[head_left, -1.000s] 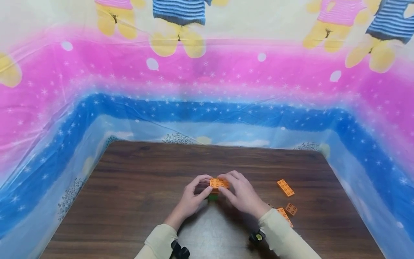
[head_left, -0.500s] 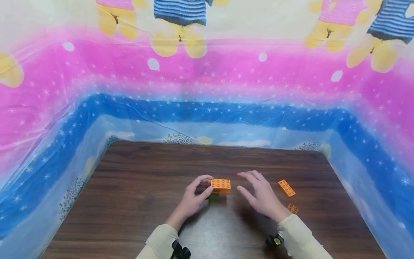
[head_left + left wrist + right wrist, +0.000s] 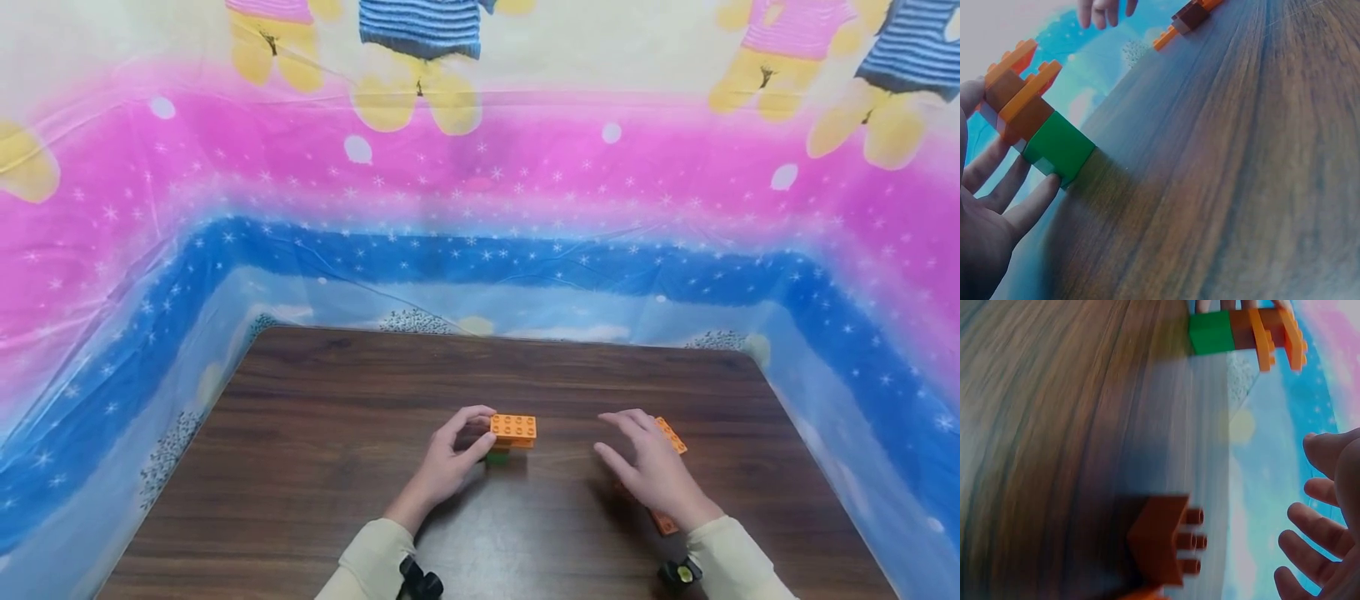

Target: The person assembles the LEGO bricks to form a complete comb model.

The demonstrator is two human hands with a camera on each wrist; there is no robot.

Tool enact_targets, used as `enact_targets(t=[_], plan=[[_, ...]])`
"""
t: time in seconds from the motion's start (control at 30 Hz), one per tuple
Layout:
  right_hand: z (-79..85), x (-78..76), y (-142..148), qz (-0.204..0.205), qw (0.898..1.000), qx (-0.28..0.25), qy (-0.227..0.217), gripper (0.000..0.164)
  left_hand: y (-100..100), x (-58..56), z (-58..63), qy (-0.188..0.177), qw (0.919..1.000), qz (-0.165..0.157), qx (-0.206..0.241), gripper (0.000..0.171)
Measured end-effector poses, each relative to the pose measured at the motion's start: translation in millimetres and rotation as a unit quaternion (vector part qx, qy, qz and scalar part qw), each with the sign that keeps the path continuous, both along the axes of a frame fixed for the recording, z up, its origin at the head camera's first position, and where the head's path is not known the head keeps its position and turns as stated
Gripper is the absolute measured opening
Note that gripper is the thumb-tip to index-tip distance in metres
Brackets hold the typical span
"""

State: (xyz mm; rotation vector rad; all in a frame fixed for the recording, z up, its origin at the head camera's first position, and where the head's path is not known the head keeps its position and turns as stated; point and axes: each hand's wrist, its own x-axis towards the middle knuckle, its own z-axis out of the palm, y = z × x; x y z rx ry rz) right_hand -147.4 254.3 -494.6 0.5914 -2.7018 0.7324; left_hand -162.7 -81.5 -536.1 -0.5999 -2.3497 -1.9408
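Observation:
A stack of toy building bricks (image 3: 513, 427) stands on the table near its middle. Its base is a green block (image 3: 1060, 147), with brown bricks and orange plates alternating above, the plates jutting out to the right. My left hand (image 3: 442, 467) holds the stack from the left, thumb at the front and fingers behind. To the right, my right hand (image 3: 660, 475) hovers over loose pieces with its fingers spread and nothing in them. Below it in the right wrist view is a brown studded brick (image 3: 1159, 540), apart from the hand.
One orange plate (image 3: 672, 435) lies just beyond the right hand, partly covered by it. Another orange piece (image 3: 663, 523) shows under the right wrist. The wooden table (image 3: 337, 400) meets a patterned cloth (image 3: 480, 258) at its back and sides.
My right hand has let go of the stack's top orange plate and moved right, over the loose bricks. The left hand keeps its hold on the stack, nearly still.

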Motion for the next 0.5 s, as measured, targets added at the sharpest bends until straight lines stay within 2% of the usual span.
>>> enact_targets(t=[0.23,0.5], plan=[[-3.1,3.3,26.0,-0.033,0.999,0.024,-0.003,0.04,0.3,0.0,1.6,-0.007,1.0,0.0,-0.006,0.04],[-5.4,10.1,51.4,-0.065,0.996,0.056,-0.023,0.04,-0.5,0.6,0.8,-0.004,0.9999,-0.006,0.009,0.036]])
